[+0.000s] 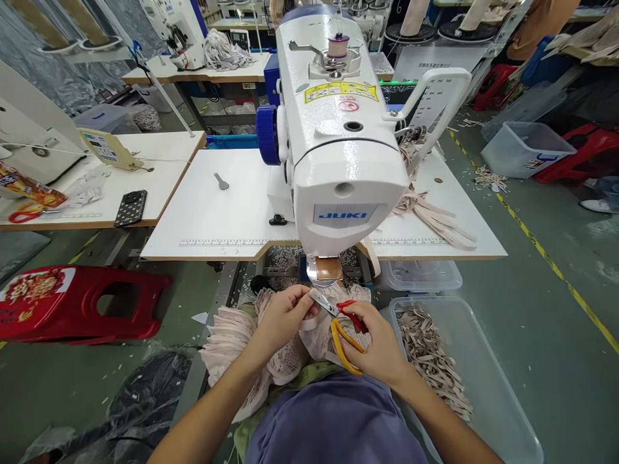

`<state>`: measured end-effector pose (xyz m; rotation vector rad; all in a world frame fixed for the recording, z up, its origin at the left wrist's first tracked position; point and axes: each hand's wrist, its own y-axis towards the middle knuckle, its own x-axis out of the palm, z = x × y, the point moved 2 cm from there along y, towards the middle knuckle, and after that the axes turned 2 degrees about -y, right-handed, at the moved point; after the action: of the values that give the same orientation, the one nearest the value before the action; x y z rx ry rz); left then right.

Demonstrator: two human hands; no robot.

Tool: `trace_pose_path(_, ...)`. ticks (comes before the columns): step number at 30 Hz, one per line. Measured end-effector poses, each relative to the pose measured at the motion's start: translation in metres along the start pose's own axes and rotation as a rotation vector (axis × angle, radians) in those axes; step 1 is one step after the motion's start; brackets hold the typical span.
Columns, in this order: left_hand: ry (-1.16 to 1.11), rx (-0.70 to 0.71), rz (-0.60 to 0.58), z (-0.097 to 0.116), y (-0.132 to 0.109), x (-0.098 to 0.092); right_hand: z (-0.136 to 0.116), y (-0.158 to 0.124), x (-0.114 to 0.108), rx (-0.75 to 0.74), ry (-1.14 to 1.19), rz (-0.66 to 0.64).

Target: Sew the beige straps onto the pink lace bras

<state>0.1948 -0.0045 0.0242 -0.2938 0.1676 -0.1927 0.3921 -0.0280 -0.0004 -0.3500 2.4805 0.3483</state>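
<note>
My right hand grips a pair of scissors with one red and one yellow handle loop. Their blades point up and left, reaching the fingertips of my left hand. Those fingers pinch the edge of a pale pink lace garment, which hangs over my lap below the needle area of the white sewing machine. Left of it lies a thick bundle of similar pale pink lace pieces. Exactly what the blades enclose is too small to tell.
A clear plastic bin holding beige strips stands to my right, by a smaller clear tray. More beige straps lie on the white machine table. A red stool and black plastic bag are on the left.
</note>
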Motion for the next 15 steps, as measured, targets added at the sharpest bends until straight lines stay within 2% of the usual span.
trace_pose_path(7, 0.067, -0.019, 0.013, 0.003, -0.001, -0.004, 0.006, 0.003, 0.000, 0.047, 0.017, -0.068)
trace_pose_path(15, 0.047, -0.011, 0.037, -0.002, 0.002, -0.004, 0.017, -0.009, -0.004, 0.152, 0.057, -0.096)
